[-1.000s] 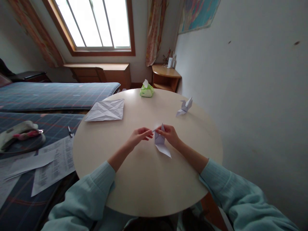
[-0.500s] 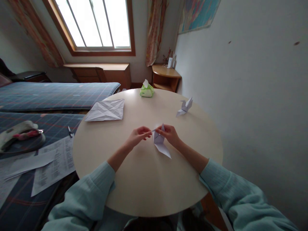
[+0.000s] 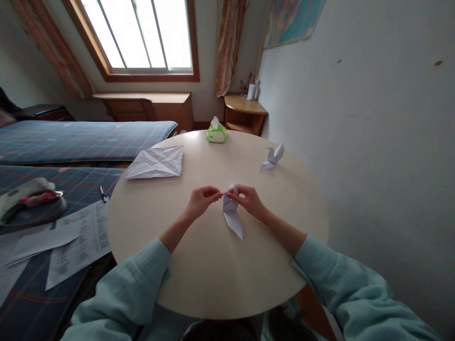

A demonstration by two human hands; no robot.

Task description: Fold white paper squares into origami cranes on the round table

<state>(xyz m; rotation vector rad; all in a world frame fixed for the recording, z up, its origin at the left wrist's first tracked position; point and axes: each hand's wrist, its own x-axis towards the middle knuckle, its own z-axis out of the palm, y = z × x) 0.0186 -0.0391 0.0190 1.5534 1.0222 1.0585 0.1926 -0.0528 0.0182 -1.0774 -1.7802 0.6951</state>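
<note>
Between my hands, over the middle of the round table (image 3: 199, 274), is a white folded paper crane (image 3: 232, 220). My right hand (image 3: 249, 200) pinches its upper part between thumb and fingers. At the crane's narrow left tip, my left hand (image 3: 203, 201) is closed, thumb against fingertips; the tip itself is mostly covered by the fingers. One long paper flap points down toward me. Another folded paper crane (image 3: 273, 157) stands farther off to the right. A creased white paper sheet (image 3: 156, 162) lies at the table's far left.
A green tissue pack (image 3: 216, 132) sits at the table's far edge. Left of the table, a plaid bed (image 3: 88, 182) bears printed sheets (image 3: 83, 241), a pen (image 3: 103, 194) and a pale bag (image 3: 30, 199). The white wall (image 3: 377, 156) rises close on the right.
The crane has turned slightly, its lower flap swinging left and pointing more straight toward me. My left fingers have closed together at its tip, and my right hand has shifted slightly left.
</note>
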